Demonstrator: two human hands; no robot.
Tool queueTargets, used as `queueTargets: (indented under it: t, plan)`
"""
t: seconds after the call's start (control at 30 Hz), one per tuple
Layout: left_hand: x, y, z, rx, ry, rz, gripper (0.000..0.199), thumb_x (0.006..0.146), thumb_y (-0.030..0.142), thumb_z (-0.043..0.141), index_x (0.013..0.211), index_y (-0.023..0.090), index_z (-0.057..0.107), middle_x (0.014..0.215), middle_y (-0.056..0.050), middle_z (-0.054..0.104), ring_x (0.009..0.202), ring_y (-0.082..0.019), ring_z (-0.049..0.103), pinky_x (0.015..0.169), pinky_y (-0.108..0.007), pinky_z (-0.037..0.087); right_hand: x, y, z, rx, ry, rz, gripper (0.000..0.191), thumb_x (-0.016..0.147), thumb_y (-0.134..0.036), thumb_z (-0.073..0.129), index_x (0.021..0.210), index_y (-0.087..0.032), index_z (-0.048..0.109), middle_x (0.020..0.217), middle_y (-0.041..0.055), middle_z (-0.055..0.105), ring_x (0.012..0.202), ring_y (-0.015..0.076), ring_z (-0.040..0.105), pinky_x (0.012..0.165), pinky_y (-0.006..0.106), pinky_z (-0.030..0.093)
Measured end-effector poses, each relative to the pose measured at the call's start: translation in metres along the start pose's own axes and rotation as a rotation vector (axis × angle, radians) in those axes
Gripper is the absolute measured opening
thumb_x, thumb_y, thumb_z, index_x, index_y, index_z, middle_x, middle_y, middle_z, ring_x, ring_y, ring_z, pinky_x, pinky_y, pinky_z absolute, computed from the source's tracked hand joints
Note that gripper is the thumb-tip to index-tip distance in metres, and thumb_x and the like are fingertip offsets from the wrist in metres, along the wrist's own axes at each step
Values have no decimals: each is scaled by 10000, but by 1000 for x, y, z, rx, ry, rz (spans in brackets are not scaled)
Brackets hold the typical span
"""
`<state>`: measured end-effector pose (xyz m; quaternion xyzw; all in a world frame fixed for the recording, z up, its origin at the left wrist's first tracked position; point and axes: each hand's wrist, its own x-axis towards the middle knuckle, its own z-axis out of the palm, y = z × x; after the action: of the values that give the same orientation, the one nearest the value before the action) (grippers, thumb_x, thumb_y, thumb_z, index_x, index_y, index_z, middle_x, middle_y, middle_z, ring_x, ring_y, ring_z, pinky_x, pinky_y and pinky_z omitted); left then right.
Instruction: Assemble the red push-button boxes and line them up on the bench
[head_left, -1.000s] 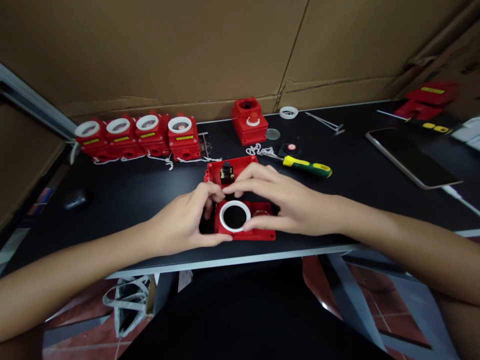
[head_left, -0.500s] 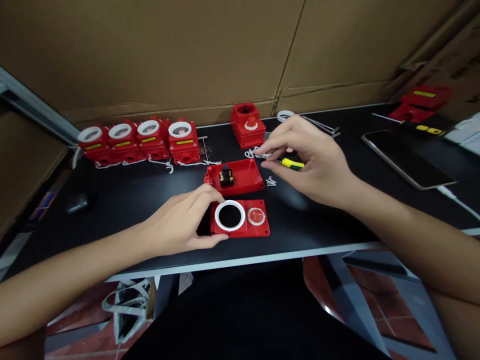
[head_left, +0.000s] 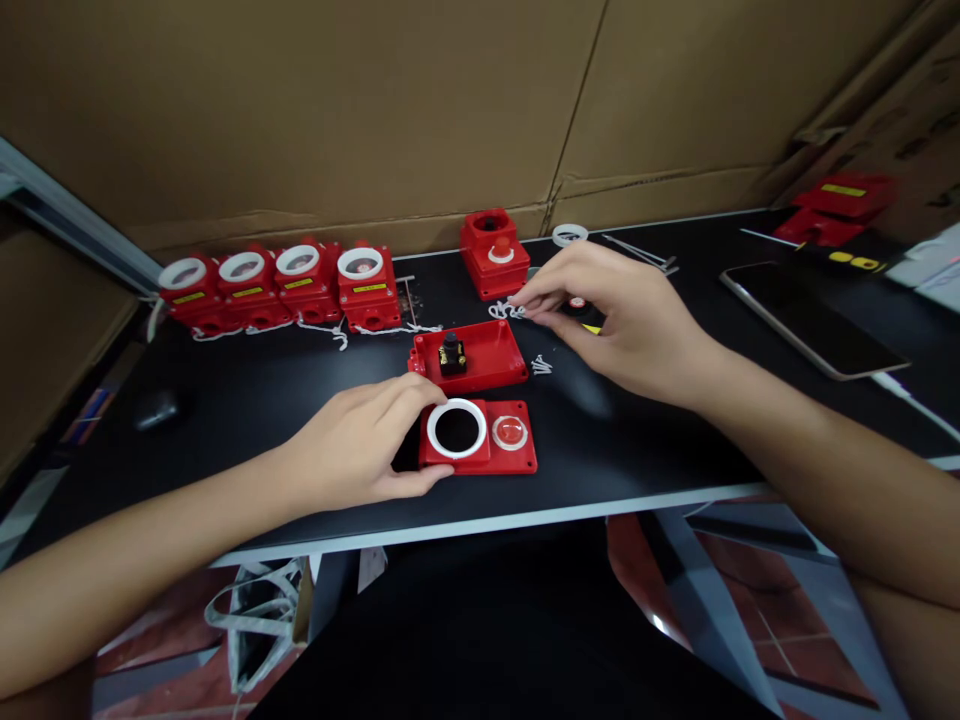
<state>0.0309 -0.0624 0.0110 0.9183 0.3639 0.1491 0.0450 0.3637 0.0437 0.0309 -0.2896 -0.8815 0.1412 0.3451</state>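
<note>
Cover (head_left: pixel 489 445), red plastic, white-ringed, gripped by left hand (head_left: pixel 375 436); right hand (head_left: pixel 626 315) near tangled white cord (head_left: pixel 500 311), hold unclear

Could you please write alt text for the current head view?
A person's left hand holds a red cover with a white ring on a black desk, the right hand at a white cord. Behind lies an open red housing beside loose screws.

No text can be read: the yellow labels (head_left: pixel 373 289) on the red boxes (head_left: pixel 375 308) and gold markings (head_left: pixel 443 361) on the black block (head_left: pixel 452 357) are too small.
</note>
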Motion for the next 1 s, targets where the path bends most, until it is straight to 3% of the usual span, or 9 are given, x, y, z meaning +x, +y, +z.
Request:
queueTargets:
  t: [0.1,0.17,0.27,0.37,0.5,0.7,0.83,1.0]
  plan:
    - [0,-7,-4,41,33,89,476,1141,560,783,1423,211,623,1306,-138,847,1165,-326,863,968,-408,698,1,5,-3,-89,-16,-18,288,1122,-204,616,1247,-287,861,1268,99,833,1128,262,757,993,481,659]
    - [0,-16,-6,27,76,162,525,1166,665,722,1418,211,649,1315,-158,852,1199,-344,856,982,-430,702,1,9,-4,-128,-45,-46,296,1110,-191,612,1250,-267,861,1251,110,826,1075,257,744,944,459,645]
    - [0,-30,-9,-26,206,186,354,1193,546,666,1362,239,718,1281,-147,863,1162,-334,852,988,-453,701,0,14,-6,-169,-99,-80,325,1093,-166,594,1271,-238,857,1249,122,815,1047,250,737,912,437,627]
    - [3,-36,-10,-27,221,72,232,1152,400,658,1300,250,755,1281,-137,865,1195,-340,841,1039,-502,701,-1,19,-10,-203,-139,-80,368,1067,-142,580,1300,-240,847,1255,122,801,1083,251,743,928,422,611]
    - [8,-36,-6,25,235,-5,185,1113,270,657,1267,231,750,1310,-134,857,1206,-329,819,1060,-520,682,-3,27,-15,-196,-208,-64,384,1022,-122,553,1243,-232,848,1202,112,794,1019,222,738,888,371,588]
    - [10,-37,5,56,302,71,203,1112,150,670,1299,224,702,1283,-111,840,1167,-299,788,1055,-483,631,-1,29,-18,-198,-361,-48,307,1050,-210,547,1139,-216,841,1075,90,812,915,219,740,853,377,564]
    - [10,-36,6,72,308,99,175,1115,157,684,1275,225,697,1289,-117,825,1161,-307,773,1052,-494,622,-2,30,-15,-233,-363,-35,324,1076,-229,539,1171,-211,849,1087,98,816,925,230,741,864,396,574]
    - [11,-33,4,96,258,118,102,1142,182,653,1222,231,691,1284,-122,817,1154,-303,764,1022,-483,631,-6,46,-15,-392,-273,-59,472,1000,-68,498,1245,-196,882,1230,167,803,1180,324,722,1027,493,607]
